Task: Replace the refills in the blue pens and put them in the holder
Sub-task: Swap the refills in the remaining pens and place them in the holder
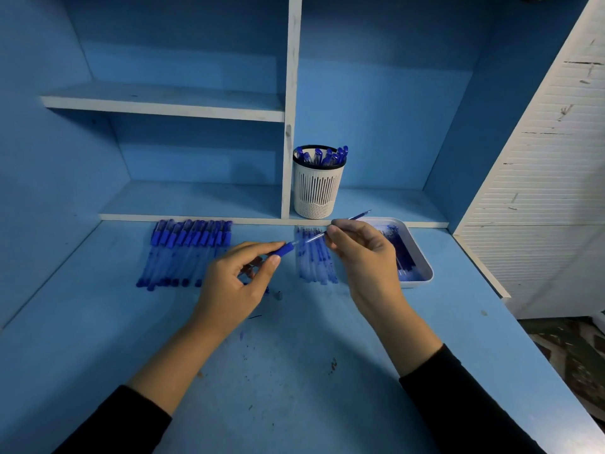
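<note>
My left hand (pixel 244 273) grips a blue pen barrel (pixel 281 250) above the desk, its open end pointing up and right. My right hand (pixel 358 245) pinches a thin blue refill (pixel 355 217) whose lower end sits at the barrel's mouth. A row of several capped blue pens (pixel 186 252) lies on the desk at the left. Several loose refills (pixel 314 257) lie behind my hands. The white slotted holder (pixel 317 188) stands on the low shelf with several blue pens in it.
A white tray (pixel 419 253) with refills in it sits on the blue desk (pixel 294 371) to the right of my right hand. A small cap or tip (pixel 279 294) lies near my left hand. White shelf divider (pixel 289 126) behind; white slatted panel (pixel 540 191) at right.
</note>
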{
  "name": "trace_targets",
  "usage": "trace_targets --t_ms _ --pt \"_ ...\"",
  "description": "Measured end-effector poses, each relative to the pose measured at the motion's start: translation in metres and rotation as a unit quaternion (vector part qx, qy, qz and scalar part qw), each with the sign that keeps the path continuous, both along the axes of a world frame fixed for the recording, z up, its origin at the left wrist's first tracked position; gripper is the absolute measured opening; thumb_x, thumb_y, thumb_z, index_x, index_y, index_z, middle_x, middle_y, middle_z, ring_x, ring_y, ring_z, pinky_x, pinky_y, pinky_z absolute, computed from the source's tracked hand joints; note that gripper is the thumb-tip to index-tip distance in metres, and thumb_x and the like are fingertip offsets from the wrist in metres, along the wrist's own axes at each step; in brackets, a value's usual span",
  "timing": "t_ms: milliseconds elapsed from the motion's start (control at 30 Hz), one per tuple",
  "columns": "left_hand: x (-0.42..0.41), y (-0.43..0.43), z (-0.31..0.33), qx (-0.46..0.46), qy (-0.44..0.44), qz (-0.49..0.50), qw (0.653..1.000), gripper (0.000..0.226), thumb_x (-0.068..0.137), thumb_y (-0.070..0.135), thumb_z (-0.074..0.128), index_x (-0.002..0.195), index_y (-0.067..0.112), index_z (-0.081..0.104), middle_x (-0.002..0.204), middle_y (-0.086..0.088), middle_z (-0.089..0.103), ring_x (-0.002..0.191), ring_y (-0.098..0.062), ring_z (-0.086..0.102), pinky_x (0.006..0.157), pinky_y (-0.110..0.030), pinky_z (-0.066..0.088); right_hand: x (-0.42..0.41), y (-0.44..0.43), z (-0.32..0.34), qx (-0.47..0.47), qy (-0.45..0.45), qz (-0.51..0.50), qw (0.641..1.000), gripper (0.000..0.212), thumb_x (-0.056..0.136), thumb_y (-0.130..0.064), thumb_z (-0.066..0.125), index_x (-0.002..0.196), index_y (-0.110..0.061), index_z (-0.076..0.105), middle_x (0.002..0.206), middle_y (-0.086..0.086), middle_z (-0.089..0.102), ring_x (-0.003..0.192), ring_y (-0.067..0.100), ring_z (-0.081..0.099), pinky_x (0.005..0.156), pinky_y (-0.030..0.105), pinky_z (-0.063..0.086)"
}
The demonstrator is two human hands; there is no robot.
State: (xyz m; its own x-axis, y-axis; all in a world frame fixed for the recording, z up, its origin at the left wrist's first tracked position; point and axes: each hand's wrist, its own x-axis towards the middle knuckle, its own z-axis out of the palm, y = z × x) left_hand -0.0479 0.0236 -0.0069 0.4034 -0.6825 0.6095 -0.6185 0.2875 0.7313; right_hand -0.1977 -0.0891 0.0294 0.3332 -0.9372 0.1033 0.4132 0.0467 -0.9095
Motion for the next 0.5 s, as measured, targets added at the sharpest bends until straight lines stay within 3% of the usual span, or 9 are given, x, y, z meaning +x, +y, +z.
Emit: trace_targets --t_ms 500 --pt "-0.001 0.0001 -0.0018 0.015 0.014 -0.017 1.0 0.022 0.092 0.012 0.066 0.109 0.024 0.071 0.098 0.01 0.07 0.087 -0.013 0.065 0.073 -0.021 0.052 -0.0015 0.0061 0.0004 -0.08 0.039 -0.022 0.996 0.009 0.081 0.0 0.071 0.089 -0.003 0.07 0.079 0.002 0.071 0.076 0.012 0.067 0.075 0.02 0.052"
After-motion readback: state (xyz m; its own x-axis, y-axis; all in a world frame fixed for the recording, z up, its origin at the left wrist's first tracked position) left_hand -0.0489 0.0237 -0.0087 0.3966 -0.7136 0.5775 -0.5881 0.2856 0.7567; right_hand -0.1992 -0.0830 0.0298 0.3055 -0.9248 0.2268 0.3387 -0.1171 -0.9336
